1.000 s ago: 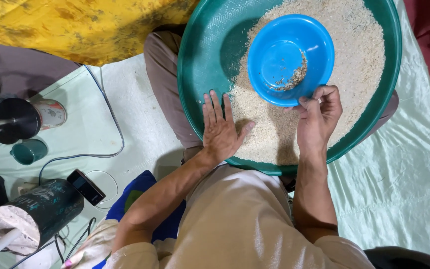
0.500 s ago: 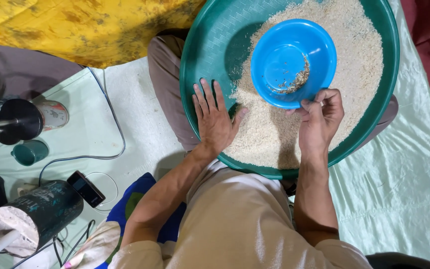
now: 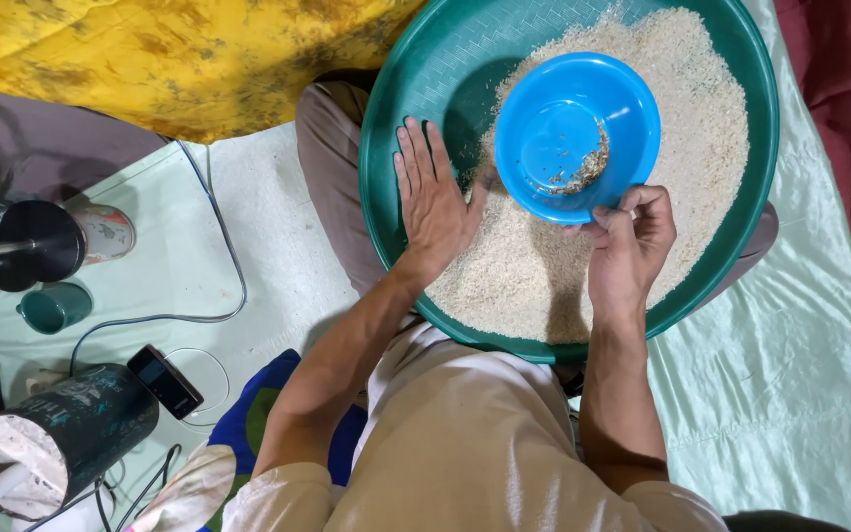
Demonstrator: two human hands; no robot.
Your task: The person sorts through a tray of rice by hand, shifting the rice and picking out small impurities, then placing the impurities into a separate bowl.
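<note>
My right hand pinches a bit of something tiny, fingers closed, just by the blue bowl. Left hand lies open & flat on the rice in the big green tray. Bowl sits on the rice w/ some brown bits inside.

I can't see the far rim of the green basin; the top edge cuts it. The blue bowl covers the rice beneath it. My right hand curls, hiding whatever its fingertips pinch. The debris in the bowl is too small to identify
</note>
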